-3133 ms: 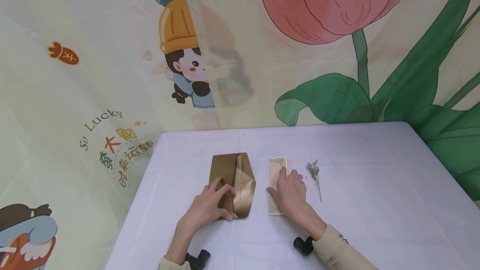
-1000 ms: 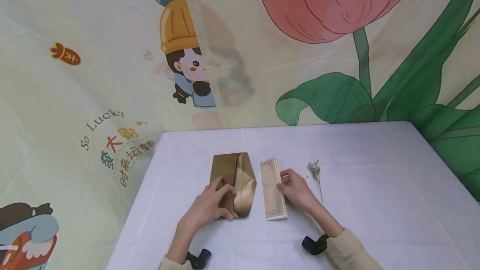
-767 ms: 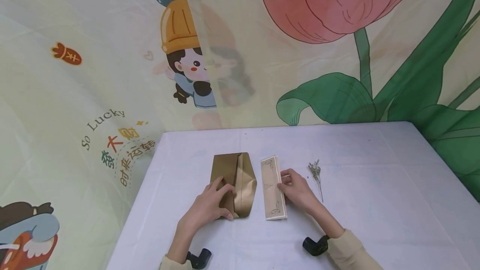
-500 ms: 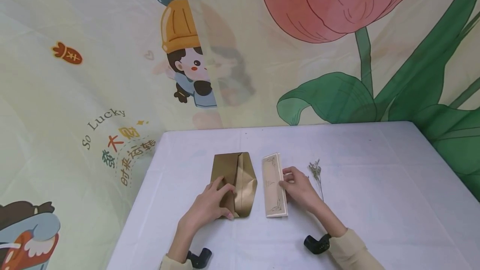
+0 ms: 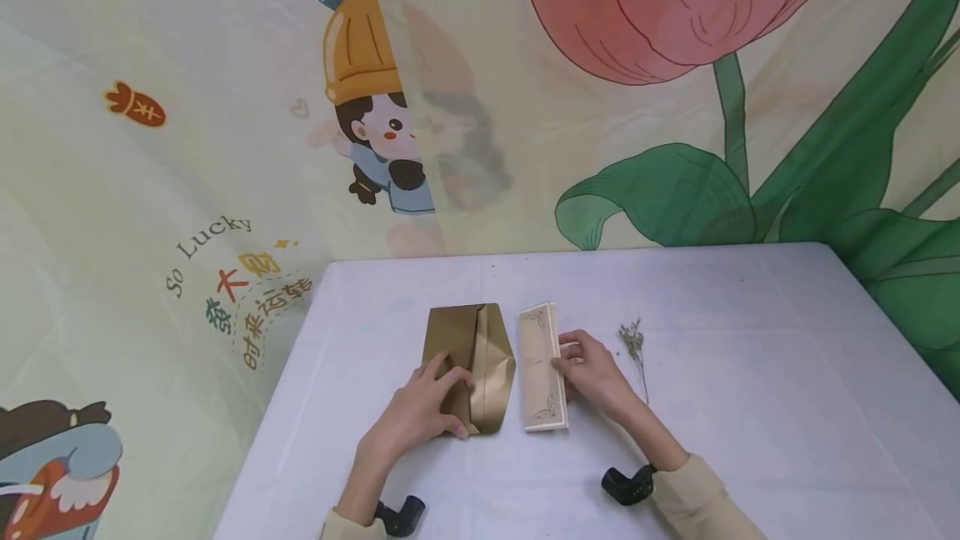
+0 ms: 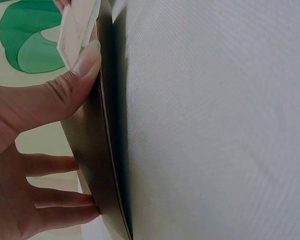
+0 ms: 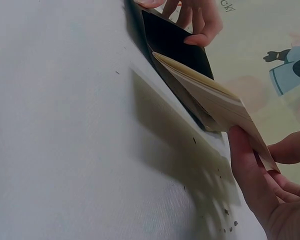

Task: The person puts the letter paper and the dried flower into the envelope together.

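Observation:
A gold envelope (image 5: 491, 382) lies on the white table with its flap unfolded to the right. My left hand (image 5: 416, 411) rests on it, fingers spread over its body. In the left wrist view the thumb (image 6: 72, 90) presses near the envelope's edge. To the right, my right hand (image 5: 596, 369) pinches a folded cream card (image 5: 542, 369) with printed corner ornaments by its right edge. The right wrist view shows the card (image 7: 205, 92) tilted above the cloth, casting a shadow, its far end overlapping the envelope's dark opening (image 7: 177, 42).
A small sprig of dried flowers (image 5: 632, 344) lies right of my right hand. Dark crumbs (image 7: 230, 225) dot the white cloth (image 5: 750, 373). A printed curtain (image 5: 487, 107) hangs behind the table's far edge. Black wrist cameras (image 5: 628, 486) sit on both wrists.
Three seconds ago the card lay under my right hand; now that hand grips its right edge, and it is raised and shifted left towards the envelope. My left hand stays on the envelope.

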Demonstrator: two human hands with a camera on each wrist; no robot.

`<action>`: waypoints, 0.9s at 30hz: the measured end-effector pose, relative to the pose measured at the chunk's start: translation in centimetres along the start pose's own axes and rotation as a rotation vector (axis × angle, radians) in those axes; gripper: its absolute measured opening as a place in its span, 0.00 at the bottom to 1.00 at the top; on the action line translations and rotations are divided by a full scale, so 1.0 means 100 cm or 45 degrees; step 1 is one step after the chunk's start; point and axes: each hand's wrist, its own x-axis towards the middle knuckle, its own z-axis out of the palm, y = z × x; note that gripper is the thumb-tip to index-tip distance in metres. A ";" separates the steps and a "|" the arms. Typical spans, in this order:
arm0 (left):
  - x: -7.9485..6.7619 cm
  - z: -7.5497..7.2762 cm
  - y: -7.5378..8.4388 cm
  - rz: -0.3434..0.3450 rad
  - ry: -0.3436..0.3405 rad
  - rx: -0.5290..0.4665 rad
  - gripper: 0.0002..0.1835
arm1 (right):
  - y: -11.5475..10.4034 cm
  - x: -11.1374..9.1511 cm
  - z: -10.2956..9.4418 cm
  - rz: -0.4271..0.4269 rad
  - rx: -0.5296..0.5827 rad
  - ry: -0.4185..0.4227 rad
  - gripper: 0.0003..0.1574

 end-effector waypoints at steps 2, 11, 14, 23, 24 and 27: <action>0.000 0.000 0.000 0.000 -0.001 0.004 0.33 | -0.001 0.000 0.002 0.001 0.015 -0.006 0.26; 0.000 0.001 -0.001 -0.003 -0.005 -0.001 0.33 | -0.005 0.002 0.007 0.005 0.048 -0.019 0.26; 0.000 0.001 -0.001 -0.005 -0.006 0.002 0.33 | -0.005 0.003 0.008 0.008 0.055 -0.020 0.26; 0.000 -0.001 0.000 -0.002 -0.004 0.002 0.33 | -0.007 0.003 0.010 -0.001 0.070 -0.028 0.26; 0.000 -0.001 0.001 -0.002 -0.003 0.003 0.33 | -0.007 0.003 0.010 -0.001 0.070 -0.028 0.26; 0.000 -0.001 0.001 0.000 -0.002 0.008 0.33 | -0.008 0.004 0.011 -0.004 0.067 -0.026 0.26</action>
